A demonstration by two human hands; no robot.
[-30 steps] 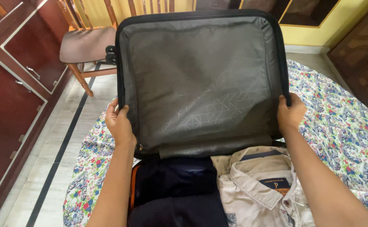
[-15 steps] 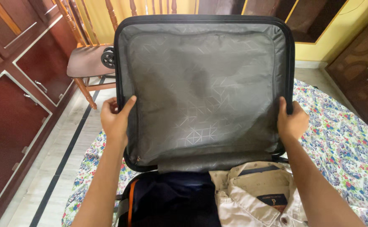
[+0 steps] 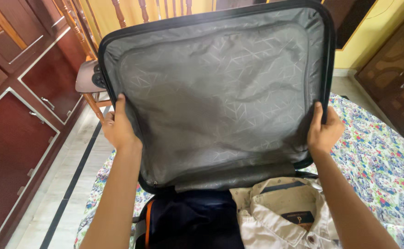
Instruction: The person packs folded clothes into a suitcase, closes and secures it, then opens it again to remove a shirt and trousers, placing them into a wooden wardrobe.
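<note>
An open suitcase lies on a bed, and its lid (image 3: pixel 220 87) with grey patterned lining stands raised and tilted toward me. My left hand (image 3: pixel 118 127) grips the lid's left edge. On the lid's right edge, my right hand (image 3: pixel 324 131) holds on. In the lower half of the suitcase lie a folded dark navy garment (image 3: pixel 192 221) on the left and a folded cream shirt (image 3: pixel 285 216) with a collar on the right.
The bed carries a floral sheet (image 3: pixel 377 157). A wooden chair (image 3: pixel 89 69) stands behind the lid at the upper left. Dark red cupboards (image 3: pixel 13 115) line the left wall, with tiled floor (image 3: pixel 68 184) between them and the bed.
The lid has swung nearer to me and fills more of the view. Both hands stayed on its edges and moved with it.
</note>
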